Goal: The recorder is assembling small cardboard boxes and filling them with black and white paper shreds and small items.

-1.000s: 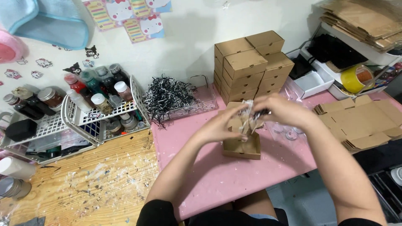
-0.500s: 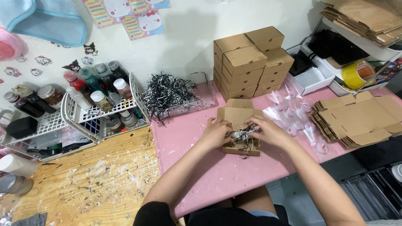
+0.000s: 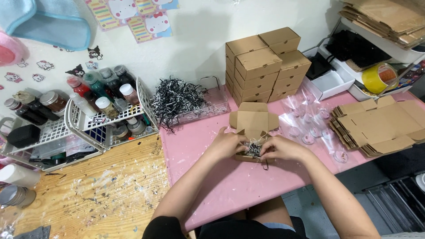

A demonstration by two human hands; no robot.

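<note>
Where both hands meet over one small carton, the scene reads as follows.

Left hand (image 3: pixel 230 144): fingers curled narrow, pressing on the left side of the open kraft box (image 3: pixel 253 128) and its filling.
Right hand (image 3: pixel 283 148): fingers curled narrow likewise, pinching at the shredded paper filling (image 3: pixel 253 149) from the right; whether anything else is held, I cannot tell.
Open kraft box: near the middle of the pink bench (image 3: pixel 221 186), lid flap lying back toward the wall, body between the two hands.
Shredded paper filling: black and white strands inside the box, partly hidden by the fingers.
Shred tray (image 3: pixel 199 104): clear tray against the wall, left of the box stack, with a heap of black and white paper shred (image 3: pixel 175 99) spilling over its left end.
Box stack (image 3: pixel 265 64): closed kraft boxes piled in two columns behind the open box, against the wall.
Clear bags (image 3: pixel 310 126): small transparent packets lying to the right of the open box.
Flat cartons (image 3: pixel 380 124): unfolded kraft blanks stacked at the right end of the bench.
Tape roll (image 3: pixel 378 77): yellow, on the shelf at far right.
Wire basket (image 3: pixel 106 119): white, left of the bench, holding capped bottles.
Wooden surface (image 3: pixel 97 194): paint-flecked, adjoining the bench on the left.
</note>
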